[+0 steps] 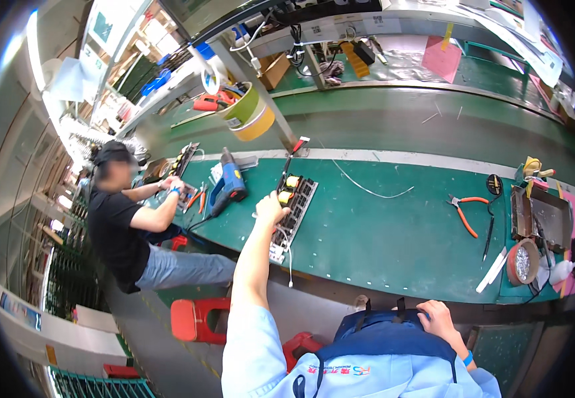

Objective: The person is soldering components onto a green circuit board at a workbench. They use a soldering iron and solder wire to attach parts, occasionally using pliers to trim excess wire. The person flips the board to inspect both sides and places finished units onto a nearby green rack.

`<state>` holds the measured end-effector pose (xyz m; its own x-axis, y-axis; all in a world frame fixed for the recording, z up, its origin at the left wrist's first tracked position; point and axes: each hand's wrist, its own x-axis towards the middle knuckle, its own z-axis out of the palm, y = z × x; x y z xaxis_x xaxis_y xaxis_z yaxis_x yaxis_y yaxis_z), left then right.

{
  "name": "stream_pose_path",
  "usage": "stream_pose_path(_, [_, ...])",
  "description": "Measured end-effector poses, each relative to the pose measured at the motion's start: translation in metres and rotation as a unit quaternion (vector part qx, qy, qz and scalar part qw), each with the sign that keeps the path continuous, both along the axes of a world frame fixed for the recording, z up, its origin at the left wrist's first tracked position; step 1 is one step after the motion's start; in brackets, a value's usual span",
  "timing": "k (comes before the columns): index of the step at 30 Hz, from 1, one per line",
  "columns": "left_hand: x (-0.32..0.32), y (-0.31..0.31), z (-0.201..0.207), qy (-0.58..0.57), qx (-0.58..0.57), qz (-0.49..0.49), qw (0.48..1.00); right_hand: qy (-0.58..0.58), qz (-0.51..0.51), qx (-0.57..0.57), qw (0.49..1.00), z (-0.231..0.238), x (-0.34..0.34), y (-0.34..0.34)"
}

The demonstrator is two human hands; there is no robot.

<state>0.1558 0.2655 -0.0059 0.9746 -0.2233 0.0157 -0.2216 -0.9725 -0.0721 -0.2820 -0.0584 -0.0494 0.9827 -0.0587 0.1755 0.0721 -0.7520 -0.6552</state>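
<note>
My left hand (272, 207) reaches across the green bench and closes on the left side of a long circuit board (298, 213). The board carries dark parts in rows, yellow-wrapped components (292, 181) near its far end and a white cable (290, 262) at its near end. The fingertips are partly hidden against the board. My right hand (437, 318) rests near my lap beside navy cloth (387, 330), its fingers loosely bent and no object visible in it.
Left of the board lies a blue heat gun (231, 178); a co-worker (128, 219) handles another board beyond it. Orange-handled pliers (463, 215), a metal tray (552, 222) and a round bowl (522, 261) stand at right. A bucket (251, 116) hangs from a post. A red stool (198, 320) stands below.
</note>
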Motion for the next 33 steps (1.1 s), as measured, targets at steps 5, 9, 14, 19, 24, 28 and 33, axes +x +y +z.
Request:
stream_pose_path(5, [0.052, 0.019, -0.024, 0.247, 0.0, 0.072, 0.966, 0.025, -0.052, 0.017, 0.998, 0.006, 0.02, 0.04])
stream_pose_path(9, [0.043, 0.018, -0.031, 0.192, 0.027, 0.017, 0.981, 0.046, -0.06, 0.022, 0.997, -0.004, 0.03, 0.068])
stream_pose_path(14, [0.043, 0.014, -0.017, 0.242, 0.016, 0.038, 0.969, 0.033, -0.03, 0.043, 0.998, -0.003, 0.054, 0.089])
stream_pose_path(19, [0.006, -0.024, 0.009, 0.437, -0.169, 0.06, 0.881, -0.017, -0.043, 0.093, 0.995, 0.002, 0.096, 0.104])
stream_pose_path(24, [0.013, -0.023, 0.027, 0.263, 0.049, -0.174, 0.948, -0.027, -0.09, 0.153, 0.984, -0.008, 0.133, 0.118])
stream_pose_path(28, [0.025, -0.014, 0.033, 0.104, 0.124, -0.397, 0.903, -0.058, -0.148, 0.055, 0.986, -0.011, 0.162, 0.119])
stream_pose_path(33, [0.012, -0.032, 0.012, 0.062, 0.182, -0.622, 0.759, -0.077, -0.15, 0.003, 0.986, -0.008, 0.22, 0.118])
